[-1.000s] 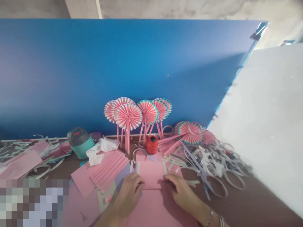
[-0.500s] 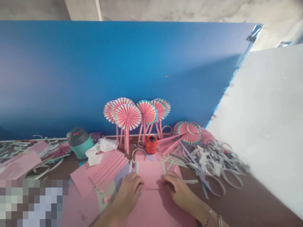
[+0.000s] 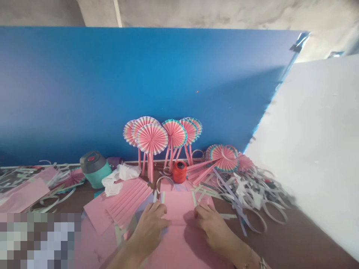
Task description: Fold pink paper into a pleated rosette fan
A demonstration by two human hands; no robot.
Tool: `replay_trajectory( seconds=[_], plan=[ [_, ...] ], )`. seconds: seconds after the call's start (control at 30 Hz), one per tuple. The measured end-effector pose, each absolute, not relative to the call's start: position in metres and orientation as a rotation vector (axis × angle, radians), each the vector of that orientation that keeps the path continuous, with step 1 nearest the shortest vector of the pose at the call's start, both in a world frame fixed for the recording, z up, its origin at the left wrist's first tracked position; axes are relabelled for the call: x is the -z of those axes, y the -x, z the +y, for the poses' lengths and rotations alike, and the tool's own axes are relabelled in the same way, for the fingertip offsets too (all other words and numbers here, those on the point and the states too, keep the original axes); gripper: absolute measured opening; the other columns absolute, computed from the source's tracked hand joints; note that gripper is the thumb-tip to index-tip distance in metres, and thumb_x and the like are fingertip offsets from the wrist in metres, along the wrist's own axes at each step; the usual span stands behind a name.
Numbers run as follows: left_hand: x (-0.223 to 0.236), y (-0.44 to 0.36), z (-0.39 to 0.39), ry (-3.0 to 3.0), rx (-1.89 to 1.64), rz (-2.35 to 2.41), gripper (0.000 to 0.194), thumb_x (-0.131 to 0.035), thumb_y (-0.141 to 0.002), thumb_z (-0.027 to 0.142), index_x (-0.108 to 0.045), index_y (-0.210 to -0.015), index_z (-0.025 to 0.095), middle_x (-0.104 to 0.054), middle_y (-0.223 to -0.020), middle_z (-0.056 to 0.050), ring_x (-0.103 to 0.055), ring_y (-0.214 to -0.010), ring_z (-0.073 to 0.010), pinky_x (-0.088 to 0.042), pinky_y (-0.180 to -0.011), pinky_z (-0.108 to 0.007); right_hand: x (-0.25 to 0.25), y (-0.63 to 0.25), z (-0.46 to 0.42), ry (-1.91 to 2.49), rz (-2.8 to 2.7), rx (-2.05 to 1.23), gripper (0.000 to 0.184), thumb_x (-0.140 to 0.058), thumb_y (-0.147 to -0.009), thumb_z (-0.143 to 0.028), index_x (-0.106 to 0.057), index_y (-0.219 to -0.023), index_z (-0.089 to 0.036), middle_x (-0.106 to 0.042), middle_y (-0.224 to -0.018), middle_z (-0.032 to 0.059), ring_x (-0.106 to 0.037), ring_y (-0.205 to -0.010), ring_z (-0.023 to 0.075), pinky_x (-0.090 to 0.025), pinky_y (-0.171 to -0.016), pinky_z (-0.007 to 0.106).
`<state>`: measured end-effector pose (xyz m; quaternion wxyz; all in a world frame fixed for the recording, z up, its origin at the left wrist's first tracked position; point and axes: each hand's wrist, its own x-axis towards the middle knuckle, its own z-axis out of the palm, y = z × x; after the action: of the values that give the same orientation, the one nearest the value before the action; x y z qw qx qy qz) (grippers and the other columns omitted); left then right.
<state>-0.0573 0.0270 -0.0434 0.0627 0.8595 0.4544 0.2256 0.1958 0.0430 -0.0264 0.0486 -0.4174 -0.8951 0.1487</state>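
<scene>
A pink paper sheet lies nearly flat at six o'clock of the view. Narrow pale stripes border its nine and three o'clock sides. One straight line crosses it; whether crease or edge, I cannot tell.

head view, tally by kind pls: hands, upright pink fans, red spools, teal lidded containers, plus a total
Left hand and right hand: 2
Upright pink fans in view: 6
Red spool: 1
Teal lidded container: 1
Total: 10
</scene>
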Motion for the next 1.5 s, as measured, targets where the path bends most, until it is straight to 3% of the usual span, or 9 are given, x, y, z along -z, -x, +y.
replay_trajectory(
  seconds=[0.13,0.33,0.5,0.7,0.83,1.0,1.2,1.37,1.5],
  plan=[
    [0.043,0.066,0.032,-2.53,-0.808,1.361,0.03,-0.053,-0.071,-0.003,-0.068,-0.065,0.023,-0.058,-0.078,-0.001,-0.046,-0.086,-0.0144,-0.028,-0.071,-0.029,0.019,-0.203,0.043,1.308,-2.666,-0.522,0.033,-0.047,-0.067,-0.009,-0.068,-0.089,-0.022,-0.052,-0.094,0.0053,-0.041,-0.095,0.0173,-0.028,-0.085,0.032],
    [0.039,0.07,0.034,-2.351,-1.097,1.42,0.03,-0.038,-0.065,-0.004,-0.06,-0.058,0.015,-0.057,-0.069,-0.002,-0.047,-0.073,-0.0127,-0.031,-0.066,-0.026,0.02,-0.207,0.045,1.217,-2.581,-0.622,0.037,-0.045,-0.073,-0.008,-0.067,-0.101,-0.022,-0.055,-0.093,0.0064,-0.048,-0.088,0.0158,-0.036,-0.081,0.03],
    [0.033,0.075,0.028,-2.135,-1.422,1.49,0.028,-0.034,-0.068,0.001,-0.055,-0.057,0.014,-0.054,-0.061,-0.002,-0.05,-0.065,-0.0117,-0.036,-0.062,-0.023,0.019,-0.205,0.048,1.078,-2.228,-0.902,0.024,-0.048,-0.081,-0.016,-0.068,-0.094,-0.016,-0.057,-0.086,0.007,-0.053,-0.077,0.0112,-0.043,-0.071,0.022],
    [0.025,0.046,0.005,-1.786,-1.032,1.47,0.035,-0.039,-0.086,0.026,-0.069,-0.096,0.014,-0.068,-0.077,-0.006,-0.062,-0.072,-0.0143,-0.047,-0.066,-0.023,0.015,-0.191,0.041,0.993,-2.029,-0.919,0.021,-0.051,-0.086,-0.026,-0.068,-0.091,-0.015,-0.06,-0.08,0.0068,-0.054,-0.075,0.0112,-0.045,-0.07,0.021],
    [0.023,0.028,0.002,-1.609,-0.941,1.362,0.031,-0.051,-0.081,0.037,-0.071,-0.09,0.015,-0.07,-0.086,-0.006,-0.063,-0.078,-0.0159,-0.048,-0.072,-0.022,0.015,-0.183,0.032,0.917,-2.142,-0.882,0.022,-0.048,-0.087,-0.025,-0.063,-0.102,-0.017,-0.055,-0.085,0.0065,-0.053,-0.079,0.0118,-0.046,-0.073,0.022],
    [0.032,0.024,0.006,-1.563,-1.02,1.446,0.027,-0.053,-0.082,0.035,-0.069,-0.076,0.014,-0.067,-0.069,-0.003,-0.062,-0.066,-0.0148,-0.048,-0.065,-0.022,0.023,-0.178,0.031,0.882,-2.289,-0.873,0.027,-0.046,-0.084,-0.015,-0.057,-0.109,-0.016,-0.056,-0.098,0.008,-0.056,-0.087,0.012,-0.046,-0.077,0.021],
    [0.023,0.037,0.009,-2.204,-1.548,1.594,0.019,-0.046,-0.087,0.018,-0.064,-0.082,0.017,-0.064,-0.077,-0.003,-0.059,-0.073,-0.013,-0.046,-0.068,-0.022,0.015,-0.179,0.024,0.67,-2.292,-0.223,0.025,-0.053,-0.08,-0.009,-0.055,-0.104,-0.016,-0.056,-0.081,0.0037,-0.053,-0.073,0.0109,-0.043,-0.065,0.021],
    [0.018,0.04,0.011,-2.661,-1.368,1.7,0.034,-0.042,-0.088,0.011,-0.059,-0.115,0.021,-0.057,-0.084,-0.004,-0.05,-0.08,-0.0156,-0.039,-0.073,-0.028,0.001,-0.179,0.014,0.616,-2.074,0.294,0.026,-0.056,-0.079,-0.006,-0.057,-0.104,-0.014,-0.056,-0.098,0.0089,-0.049,-0.102,0.0181,-0.038,-0.092,0.032],
    [0.028,0.03,0.01,-2.803,-1.093,1.546,0.031,-0.039,-0.087,0.006,-0.058,-0.109,0.018,-0.055,-0.087,-0.005,-0.048,-0.083,-0.017,-0.037,-0.078,-0.031,0.01,-0.177,0.02,0.799,-2.307,0.386,0.037,-0.052,-0.084,-0.017,-0.053,-0.121,-0.019,-0.053,-0.122,0.0076,-0.037,-0.121,0.0225,-0.021,-0.105,0.04]
  ],
)
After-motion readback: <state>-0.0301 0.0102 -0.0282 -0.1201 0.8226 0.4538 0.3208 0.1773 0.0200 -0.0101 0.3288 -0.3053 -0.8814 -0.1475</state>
